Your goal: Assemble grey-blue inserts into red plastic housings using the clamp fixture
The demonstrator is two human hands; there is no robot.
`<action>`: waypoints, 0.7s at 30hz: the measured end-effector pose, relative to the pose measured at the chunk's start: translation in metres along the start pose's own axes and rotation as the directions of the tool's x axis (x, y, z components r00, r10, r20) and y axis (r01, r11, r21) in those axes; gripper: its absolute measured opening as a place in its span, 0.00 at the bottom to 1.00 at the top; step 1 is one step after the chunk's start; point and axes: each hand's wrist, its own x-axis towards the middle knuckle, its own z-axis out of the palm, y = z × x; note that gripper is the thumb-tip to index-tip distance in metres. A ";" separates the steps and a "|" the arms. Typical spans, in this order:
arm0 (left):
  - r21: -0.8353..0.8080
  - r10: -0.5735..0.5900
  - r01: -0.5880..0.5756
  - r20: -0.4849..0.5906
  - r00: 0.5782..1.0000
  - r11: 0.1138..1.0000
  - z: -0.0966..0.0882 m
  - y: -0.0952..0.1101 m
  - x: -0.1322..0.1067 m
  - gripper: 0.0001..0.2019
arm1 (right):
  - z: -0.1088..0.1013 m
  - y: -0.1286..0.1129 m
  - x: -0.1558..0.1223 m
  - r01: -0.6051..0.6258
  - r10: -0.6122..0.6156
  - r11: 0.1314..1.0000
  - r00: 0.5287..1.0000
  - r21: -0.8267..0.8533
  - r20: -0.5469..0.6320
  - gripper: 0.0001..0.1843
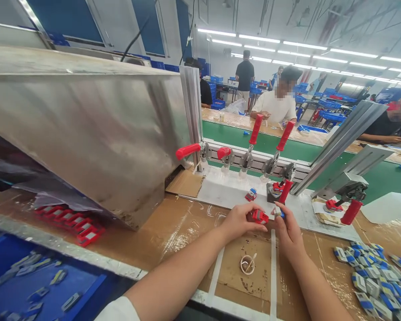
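Observation:
My left hand (pixel 245 220) is closed on a small red plastic part (pixel 259 216) with grey in it, held over the bench. Just to its right, my right hand (pixel 288 229) pinches a small blue and grey piece (pixel 278 212). The two parts are close together but apart. Past the hands, a small red and blue piece (pixel 251 194) lies on the white base plate (pixel 217 187). A toggle clamp with a red handle (pixel 286 191) presses on a part at the right of the plate. Below the hands stands a small cup (pixel 247 265) with a stick in it.
Several red-handled clamps (pixel 255 129) line a metal rail behind the plate. Grey-blue parts (pixel 377 281) are heaped at right, near a white jug (pixel 387 207). Red parts (pixel 70 223) lie at left by a large metal housing (pixel 87 133). A blue bin (pixel 96 285) holds more parts.

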 end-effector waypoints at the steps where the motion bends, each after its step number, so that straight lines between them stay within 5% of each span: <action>1: 0.010 -0.006 0.006 -0.009 1.000 1.000 0.000 0.001 0.000 0.29 | -0.001 0.000 0.001 0.003 -0.003 1.000 1.000 -0.017 0.011 0.22; 6: 0.065 0.002 0.000 -0.034 0.999 0.998 -0.002 0.007 -0.003 0.27 | -0.002 -0.002 0.002 -0.110 0.108 0.977 0.994 0.181 0.022 0.20; 10: 0.073 0.065 -0.063 -0.023 0.998 0.995 -0.005 0.010 -0.005 0.25 | 0.002 -0.006 0.006 -0.252 0.244 0.824 0.966 0.507 0.083 0.21; 14: 0.053 0.101 -0.100 -0.010 0.995 0.994 -0.006 0.009 -0.006 0.25 | 0.006 -0.009 0.009 -0.265 0.245 0.714 0.962 0.648 0.124 0.21; 17: 0.027 0.092 -0.092 0.007 0.996 0.995 -0.006 0.007 -0.006 0.26 | 0.004 -0.012 0.007 -0.217 0.185 0.794 0.976 0.567 0.114 0.19; 21: 0.027 0.084 -0.084 -0.007 0.996 0.996 -0.005 0.004 -0.005 0.27 | -0.005 -0.019 0.005 -0.070 0.045 0.967 0.994 0.247 0.104 0.18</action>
